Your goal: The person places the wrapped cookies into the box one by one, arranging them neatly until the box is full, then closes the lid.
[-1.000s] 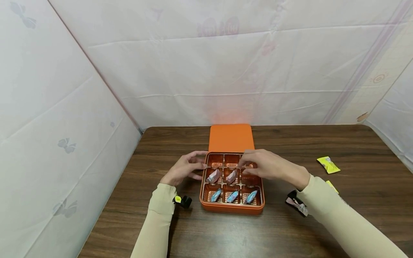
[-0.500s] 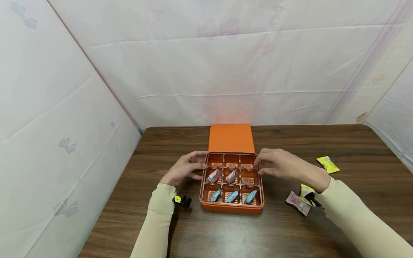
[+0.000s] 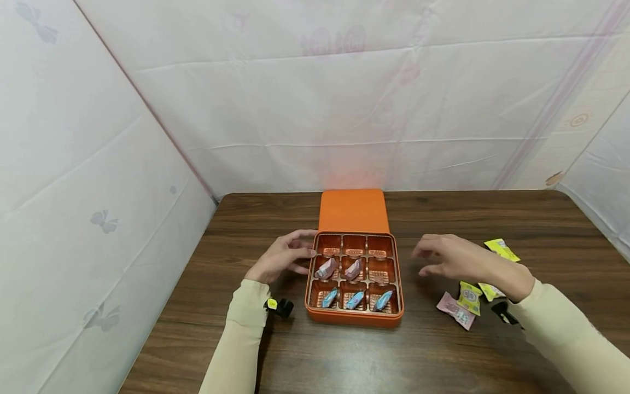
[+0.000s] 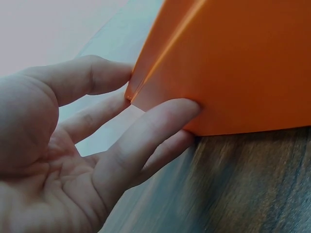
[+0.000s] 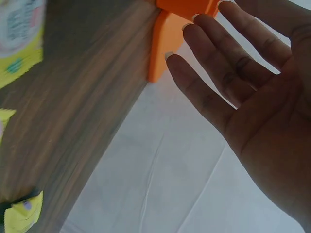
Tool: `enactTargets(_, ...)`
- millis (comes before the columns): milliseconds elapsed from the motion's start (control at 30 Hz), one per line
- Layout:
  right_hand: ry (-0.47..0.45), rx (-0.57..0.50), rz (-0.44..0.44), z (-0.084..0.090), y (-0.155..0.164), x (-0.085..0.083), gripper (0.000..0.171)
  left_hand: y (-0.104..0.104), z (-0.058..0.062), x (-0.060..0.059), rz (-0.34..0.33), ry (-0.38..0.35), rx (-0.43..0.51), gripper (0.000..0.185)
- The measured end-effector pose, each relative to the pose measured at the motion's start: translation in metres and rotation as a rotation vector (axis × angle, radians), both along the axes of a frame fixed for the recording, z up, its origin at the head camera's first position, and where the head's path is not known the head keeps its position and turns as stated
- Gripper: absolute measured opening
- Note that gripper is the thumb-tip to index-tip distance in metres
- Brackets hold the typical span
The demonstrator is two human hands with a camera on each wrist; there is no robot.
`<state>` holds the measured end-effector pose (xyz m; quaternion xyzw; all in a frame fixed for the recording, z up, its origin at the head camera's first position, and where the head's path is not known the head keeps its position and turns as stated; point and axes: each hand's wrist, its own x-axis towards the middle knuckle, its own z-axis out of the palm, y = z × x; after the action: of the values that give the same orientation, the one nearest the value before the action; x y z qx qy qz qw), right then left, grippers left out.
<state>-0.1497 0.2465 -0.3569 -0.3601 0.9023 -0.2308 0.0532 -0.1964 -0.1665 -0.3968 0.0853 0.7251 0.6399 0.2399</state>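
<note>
An orange box [image 3: 354, 318] with a copper-coloured divided tray stands in the middle of the table. Its front row holds blue wrapped candies [image 3: 355, 300], one per compartment. Two pink wrapped candies [image 3: 353, 270] lie in the middle row, left and centre; the other compartments are bare. My left hand [image 3: 281, 256] touches the box's left side, fingertips against the wall near a corner [image 4: 131, 94]. To the right of the box, my right hand [image 3: 453, 260] hovers above the table, fingers loosely bent and holding nothing; the right wrist view shows its bare palm [image 5: 272, 111].
Right of the box lie a pink candy [image 3: 454, 311] and several yellow candies [image 3: 469, 298], one of them [image 3: 502, 250] farther back and partly behind the right forearm. An orange lid [image 3: 353, 210] lies behind the box. White sheeting [image 3: 315, 109] rises at the table's back edge.
My right hand has withdrawn from over the box's right compartments to the right, uncovering them and more of the loose candies. The left hand and the box have stayed put.
</note>
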Motion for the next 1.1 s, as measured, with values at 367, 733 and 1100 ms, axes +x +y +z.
enactTargets(367,-0.159,0.083,0.003,-0.007,0.012,0.008,0.031,0.000,-0.001,0.001,0.014,-0.001,-0.002,0.052)
enactTargets(733,-0.299,0.084,0.018,-0.017,0.019,0.014,0.040,0.000,-0.001,0.000,0.013,-0.004,-0.002,0.052)
enactTargets(1100,-0.333,0.061,0.037,-0.023,0.017,0.017,0.035,0.000,-0.001,0.001,0.009,0.000,0.007,0.052)
